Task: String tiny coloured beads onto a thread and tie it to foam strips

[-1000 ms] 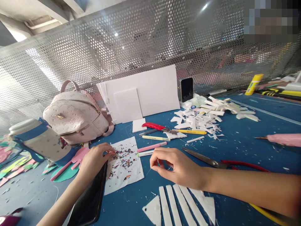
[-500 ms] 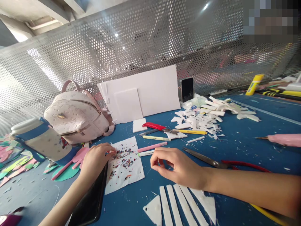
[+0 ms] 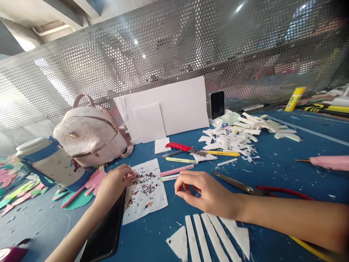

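Observation:
My left hand (image 3: 116, 183) rests at the left edge of a white sheet of paper (image 3: 158, 209) strewn with small multicoloured beads (image 3: 148, 187). Its fingers are bent and pinched among the beads; what is between them is hidden. Under that wrist lies a black tablet-like slab (image 3: 105, 236). My right hand (image 3: 203, 193) hovers over the blue table, right of the sheet, thumb and forefinger closed together. A faint thin thread (image 3: 172, 198) shows at its fingertips. White foam strips (image 3: 203, 236) lie below this hand, and scissors (image 3: 245, 187) with red handles lie behind its forearm.
Pens (image 3: 177, 170) and a red-handled cutter (image 3: 180, 146) lie beyond the sheet. A mug (image 3: 51, 160) and pale backpack (image 3: 89, 134) stand at left. White boards (image 3: 185, 105), a phone (image 3: 217, 104) and foam scraps (image 3: 231, 138) are at the back. A pink-handled tool (image 3: 329, 162) lies right.
Both hands keep nearly the same place and closed pose. The view has shifted very slightly, and the blurred patch at the upper right is gone.

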{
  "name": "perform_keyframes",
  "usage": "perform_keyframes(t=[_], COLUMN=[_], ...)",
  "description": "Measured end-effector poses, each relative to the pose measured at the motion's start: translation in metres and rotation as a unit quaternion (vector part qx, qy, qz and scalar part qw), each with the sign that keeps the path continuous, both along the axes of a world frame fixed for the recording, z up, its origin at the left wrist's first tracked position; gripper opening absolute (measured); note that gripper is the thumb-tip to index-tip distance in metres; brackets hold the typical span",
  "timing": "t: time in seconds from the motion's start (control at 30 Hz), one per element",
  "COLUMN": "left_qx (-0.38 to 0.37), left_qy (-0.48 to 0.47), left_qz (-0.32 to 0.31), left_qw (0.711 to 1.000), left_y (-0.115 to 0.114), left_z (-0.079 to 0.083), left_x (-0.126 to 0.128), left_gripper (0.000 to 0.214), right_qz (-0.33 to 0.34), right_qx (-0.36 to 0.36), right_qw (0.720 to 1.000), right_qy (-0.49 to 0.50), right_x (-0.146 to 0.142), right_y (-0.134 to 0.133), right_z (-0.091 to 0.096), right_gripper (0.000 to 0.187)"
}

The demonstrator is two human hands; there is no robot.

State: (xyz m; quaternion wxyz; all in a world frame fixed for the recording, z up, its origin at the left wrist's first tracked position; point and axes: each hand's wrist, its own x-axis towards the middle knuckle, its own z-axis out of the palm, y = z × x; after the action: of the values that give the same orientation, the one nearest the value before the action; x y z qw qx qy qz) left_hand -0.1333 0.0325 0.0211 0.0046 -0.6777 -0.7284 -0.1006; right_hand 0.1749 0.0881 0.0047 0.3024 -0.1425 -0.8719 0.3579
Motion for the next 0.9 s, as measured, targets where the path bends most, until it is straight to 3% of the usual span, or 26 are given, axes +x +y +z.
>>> perform_keyframes(t=[0.33,0.5,0.6,0.73,0.9], left_qx=[0.043,0.049,0.061,0.059,0.038], left_qy=[-0.095,-0.149,-0.205,-0.167,-0.119], left_qz=[-0.02,-0.069,-0.134,-0.207,-0.224], left_qw=[0.994,0.985,0.968,0.962,0.966], left_y=[0.002,-0.004,-0.01,-0.012,-0.011], left_z=[0.001,-0.002,-0.007,-0.013,-0.014], left_x=[-0.008,0.024,0.049,0.067,0.064], left_gripper=[0.015,0.015,0.015,0.014,0.015], right_qz=[0.0,-0.002,0.0,0.002,0.0], right_qx=[0.002,0.0,0.002,0.0,0.002], right_qw=[1.0,1.0,1.0,1.0,1.0], right_qy=[0.002,-0.001,-0.002,-0.001,-0.005], right_x=[-0.001,0.0,0.0,0.0,0.0], right_y=[0.001,0.0,0.0,0.0,0.0], right_z=[0.002,0.002,0.002,0.004,0.004], right_gripper=[0.007,0.008,0.008,0.007,0.007])
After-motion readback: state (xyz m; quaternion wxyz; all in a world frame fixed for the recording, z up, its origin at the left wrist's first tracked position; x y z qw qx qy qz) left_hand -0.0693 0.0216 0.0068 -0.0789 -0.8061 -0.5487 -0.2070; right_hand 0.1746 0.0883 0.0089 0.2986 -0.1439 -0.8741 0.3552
